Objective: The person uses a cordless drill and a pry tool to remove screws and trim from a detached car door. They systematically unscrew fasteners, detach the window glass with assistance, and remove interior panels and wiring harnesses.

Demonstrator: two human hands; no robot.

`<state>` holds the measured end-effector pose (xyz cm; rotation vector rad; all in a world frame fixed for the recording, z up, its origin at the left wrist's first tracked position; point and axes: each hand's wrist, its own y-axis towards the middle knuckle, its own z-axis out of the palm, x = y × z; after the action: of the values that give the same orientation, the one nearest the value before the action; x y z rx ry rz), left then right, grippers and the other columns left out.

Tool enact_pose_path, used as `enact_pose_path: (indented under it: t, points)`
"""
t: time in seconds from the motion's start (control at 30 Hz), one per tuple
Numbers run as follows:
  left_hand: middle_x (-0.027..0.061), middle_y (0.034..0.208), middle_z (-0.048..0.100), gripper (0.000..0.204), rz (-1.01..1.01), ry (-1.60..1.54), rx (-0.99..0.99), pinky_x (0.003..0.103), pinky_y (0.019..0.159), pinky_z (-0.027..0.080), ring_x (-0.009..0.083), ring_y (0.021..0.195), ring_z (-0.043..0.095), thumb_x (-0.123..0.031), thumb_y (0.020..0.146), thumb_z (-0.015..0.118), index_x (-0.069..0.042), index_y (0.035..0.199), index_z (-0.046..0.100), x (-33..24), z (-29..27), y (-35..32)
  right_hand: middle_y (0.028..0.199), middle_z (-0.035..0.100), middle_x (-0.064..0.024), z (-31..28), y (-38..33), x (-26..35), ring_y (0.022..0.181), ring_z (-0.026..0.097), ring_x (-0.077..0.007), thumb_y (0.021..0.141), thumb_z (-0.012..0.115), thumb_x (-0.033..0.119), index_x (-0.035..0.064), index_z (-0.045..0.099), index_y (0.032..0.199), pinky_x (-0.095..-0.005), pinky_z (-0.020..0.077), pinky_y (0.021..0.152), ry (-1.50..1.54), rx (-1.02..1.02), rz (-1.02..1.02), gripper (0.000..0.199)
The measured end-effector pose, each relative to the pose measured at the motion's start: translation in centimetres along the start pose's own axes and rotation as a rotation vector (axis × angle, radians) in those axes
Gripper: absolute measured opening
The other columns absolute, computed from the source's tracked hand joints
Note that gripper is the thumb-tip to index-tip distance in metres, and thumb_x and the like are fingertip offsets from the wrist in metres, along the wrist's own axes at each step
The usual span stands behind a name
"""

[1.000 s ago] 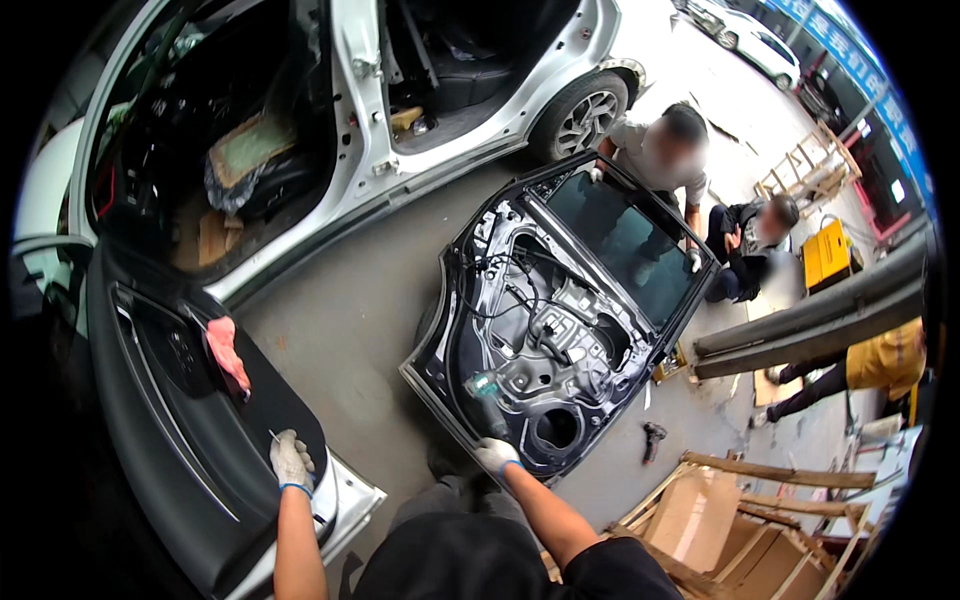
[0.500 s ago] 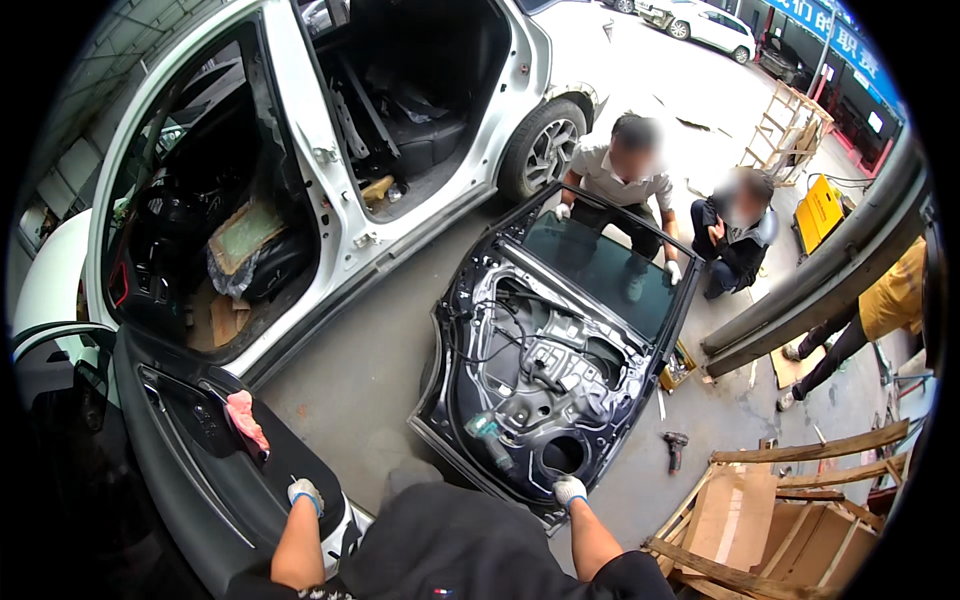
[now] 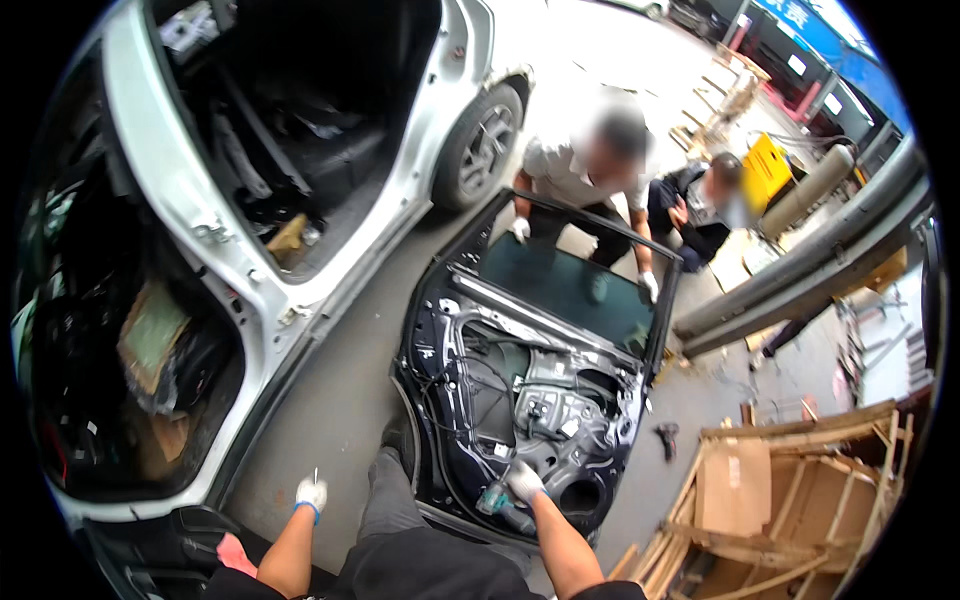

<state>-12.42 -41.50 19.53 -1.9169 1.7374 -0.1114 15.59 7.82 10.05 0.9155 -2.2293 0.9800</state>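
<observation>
My left hand [image 3: 312, 493], in a white glove with a blue cuff, is raised above the floor beside my leg. A thin white stick [image 3: 317, 474] stands up from its closed fingers. My right hand [image 3: 525, 483], also in a white glove, is over the lower part of a detached dark car door [image 3: 470, 325]. Right beside it, a teal cordless power tool [image 3: 492, 498] lies on the door's inner panel. Blur hides whether my right fingers grip anything. A co-worker's two gloved hands [image 3: 649, 286] hold the door's window frame at its far end.
A white car [image 3: 270, 340] with open doorways stands at left. Pink cloth [image 3: 236, 553] rests at lower left. A wooden crate [image 3: 770, 545] and another power tool [image 3: 667, 440] are at right. A second person [image 3: 700, 215] crouches near a grey post [image 3: 800, 265].
My right hand has left the door's near edge and come to the teal power tool. My left hand has moved away from the car's inner door panel. The view has turned.
</observation>
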Motion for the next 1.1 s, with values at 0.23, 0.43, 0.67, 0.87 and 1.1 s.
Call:
enact_pose_path:
  t: [0.23,0.43,0.67,0.87,1.1]
  points:
    - [0.0035,0.064,0.052,0.021,-0.108,-0.569,0.472,0.030,0.038,0.038,0.0128,0.044,0.046,-0.024,0.091,0.056,-0.005,0.099,0.058,-15.6,-15.4,7.7,0.077,0.069,-0.0158,-7.2,19.0,41.4,0.054,0.065,-0.0206,0.081,0.060,0.015,0.0040,0.035,0.147,-0.0359,0.0524,0.050,0.293,0.010,0.246,0.071]
    - [0.0070,0.065,0.055,0.023,-0.023,-0.204,0.527,0.036,0.042,0.042,0.0183,0.049,0.052,-0.024,0.088,0.058,-0.002,0.098,0.059,-6.8,-14.1,16.6,0.070,0.063,-0.0053,-6.1,19.6,48.2,0.055,0.055,-0.0111,0.088,0.057,0.017,0.0064,0.053,0.136,-0.0290,0.0461,0.050,0.510,-0.052,0.043,0.049]
    - [0.0316,0.109,0.065,0.048,0.143,0.356,0.594,0.046,0.094,0.049,0.0443,0.107,0.062,-0.029,0.077,0.059,0.006,0.108,0.066,-2.7,-14.2,22.8,0.125,0.063,-0.0212,11.5,-4.4,24.1,0.118,0.058,-0.0396,0.087,0.054,0.033,0.0097,0.062,0.126,-0.0454,0.0471,0.100,-0.010,0.264,0.693,0.046]
    - [0.0147,0.073,0.064,0.025,0.298,0.198,0.689,0.040,0.063,0.050,0.0256,0.067,0.063,-0.022,0.085,0.053,0.001,0.092,0.060,-20.7,-18.8,20.4,0.115,0.069,-0.0202,16.2,-21.7,8.6,0.112,0.064,-0.0368,0.077,0.064,0.030,0.0055,0.069,0.114,-0.0430,0.0508,0.097,-0.150,0.225,1.116,0.044]
    - [0.0084,0.072,0.066,0.024,0.307,0.365,0.654,0.035,0.063,0.050,0.0195,0.066,0.062,-0.023,0.087,0.055,-0.001,0.091,0.063,-22.6,-21.8,15.2,0.137,0.050,-0.0162,10.8,-11.2,5.3,0.124,0.049,-0.0370,0.076,0.065,0.016,0.0132,0.044,0.139,-0.0493,0.0438,0.101,-0.393,-0.125,0.803,0.066]
